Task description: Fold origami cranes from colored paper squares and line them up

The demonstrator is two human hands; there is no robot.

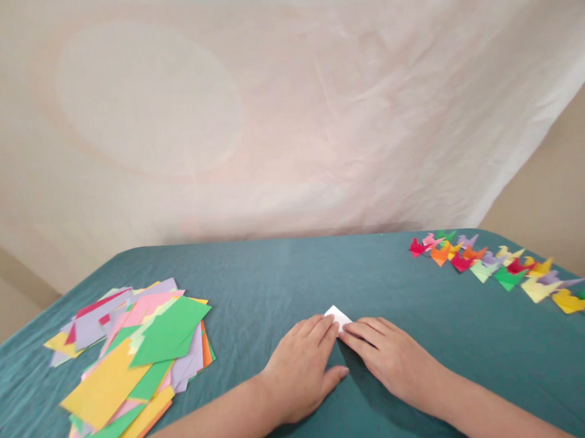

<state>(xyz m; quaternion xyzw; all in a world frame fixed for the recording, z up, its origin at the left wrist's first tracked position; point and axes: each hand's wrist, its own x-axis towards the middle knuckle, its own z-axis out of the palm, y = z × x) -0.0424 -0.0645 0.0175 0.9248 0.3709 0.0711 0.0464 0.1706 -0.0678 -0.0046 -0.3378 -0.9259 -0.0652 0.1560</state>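
Note:
A small white piece of folded paper (338, 316) lies on the table in front of me, one corner pointing away. My left hand (305, 368) rests palm down, its fingertips pressing the paper's left side and its thumb stretched out apart. From the other side, my right hand (395, 358) touches the paper's right edge with its fingertips close together. Its thumb is hidden. Both hands cover the lower part of the paper.
At the left is a loose pile of coloured paper sheets (108, 385). Several folded paper cranes (508, 277) stand in rows along the right edge of the green-covered table (276, 273). A pale cloth (285, 113) hangs behind it.

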